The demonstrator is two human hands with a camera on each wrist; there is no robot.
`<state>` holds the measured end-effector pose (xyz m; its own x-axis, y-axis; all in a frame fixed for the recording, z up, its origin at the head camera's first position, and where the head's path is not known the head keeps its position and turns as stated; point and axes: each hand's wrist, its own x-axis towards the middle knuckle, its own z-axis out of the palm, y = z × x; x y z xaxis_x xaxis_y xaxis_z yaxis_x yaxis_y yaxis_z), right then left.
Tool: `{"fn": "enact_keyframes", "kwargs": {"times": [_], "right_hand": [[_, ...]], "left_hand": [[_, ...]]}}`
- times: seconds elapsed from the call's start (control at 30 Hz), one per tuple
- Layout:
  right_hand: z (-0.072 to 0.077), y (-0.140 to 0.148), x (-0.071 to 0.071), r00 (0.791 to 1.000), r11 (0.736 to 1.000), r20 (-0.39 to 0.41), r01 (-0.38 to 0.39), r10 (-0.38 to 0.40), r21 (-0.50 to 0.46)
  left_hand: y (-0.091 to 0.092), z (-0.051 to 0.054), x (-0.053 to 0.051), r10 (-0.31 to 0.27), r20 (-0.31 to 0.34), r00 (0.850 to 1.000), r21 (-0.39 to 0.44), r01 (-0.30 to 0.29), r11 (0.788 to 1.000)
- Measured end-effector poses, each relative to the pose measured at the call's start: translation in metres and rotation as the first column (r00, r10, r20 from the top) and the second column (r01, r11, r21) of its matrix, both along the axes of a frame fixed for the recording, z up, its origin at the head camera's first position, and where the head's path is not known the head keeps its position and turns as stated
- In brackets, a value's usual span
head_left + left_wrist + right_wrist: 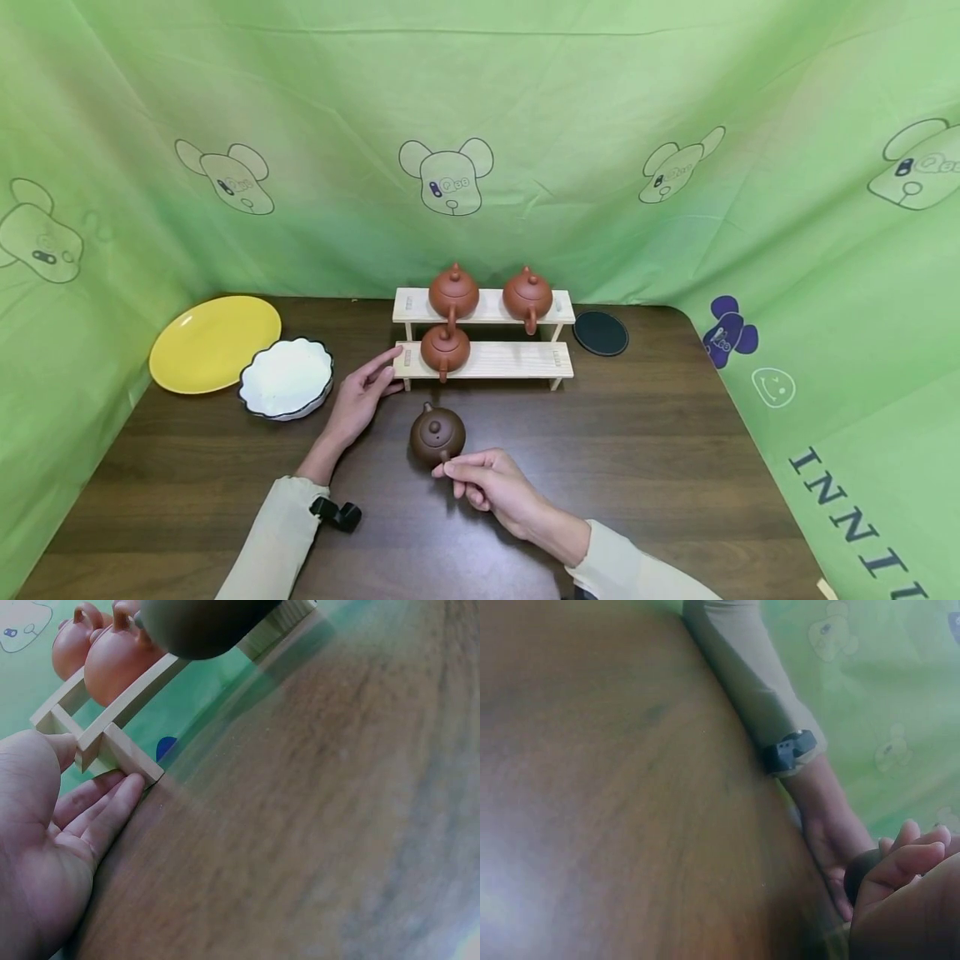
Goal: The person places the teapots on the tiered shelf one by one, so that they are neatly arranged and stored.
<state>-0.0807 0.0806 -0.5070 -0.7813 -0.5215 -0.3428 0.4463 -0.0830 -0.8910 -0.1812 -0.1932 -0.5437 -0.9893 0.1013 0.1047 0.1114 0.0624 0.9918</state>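
My right hand (pixel 504 492) pinches the handle of a dark brown teapot (pixel 437 435), its spout pointing away towards the rack. In the left wrist view this teapot (pixel 206 626) appears lifted above the table, its top cut off. My left hand (pixel 362 402) holds the left end of a two-step wooden rack (pixel 517 360); the left wrist view has the thumb at the board and the fingers against the leg (pixel 129 752). One reddish teapot (pixel 446 348) sits at the left of the lower step. Two more, a left one (pixel 453 292) and a right one (pixel 527 294), stand on the upper step.
A yellow plate (pixel 213 343) lies at the back left, with a white scalloped bowl (pixel 287 379) next to it. A dark round coaster (pixel 601 332) is right of the rack. Green printed cloth (pixel 570 125) walls in the brown wooden table (pixel 637 467).
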Motion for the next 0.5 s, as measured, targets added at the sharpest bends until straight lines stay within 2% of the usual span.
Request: {"fn": "enact_keyframes", "kwargs": {"times": [0.2, 0.5], "right_hand": [[0.003, 0.009, 0.001, 1.0, 1.0, -0.016, 0.008, -0.009, -0.019], [0.009, 0.021, 0.0, 0.995, 0.996, -0.078, 0.055, -0.061, -0.077]], "left_hand": [[0.0, 0.0, 0.0, -0.002, -0.001, 1.0, 0.016, 0.002, 1.0], [0.0, 0.001, 0.0, -0.008, 0.019, 1.0, 0.01, 0.008, 1.0]]}}
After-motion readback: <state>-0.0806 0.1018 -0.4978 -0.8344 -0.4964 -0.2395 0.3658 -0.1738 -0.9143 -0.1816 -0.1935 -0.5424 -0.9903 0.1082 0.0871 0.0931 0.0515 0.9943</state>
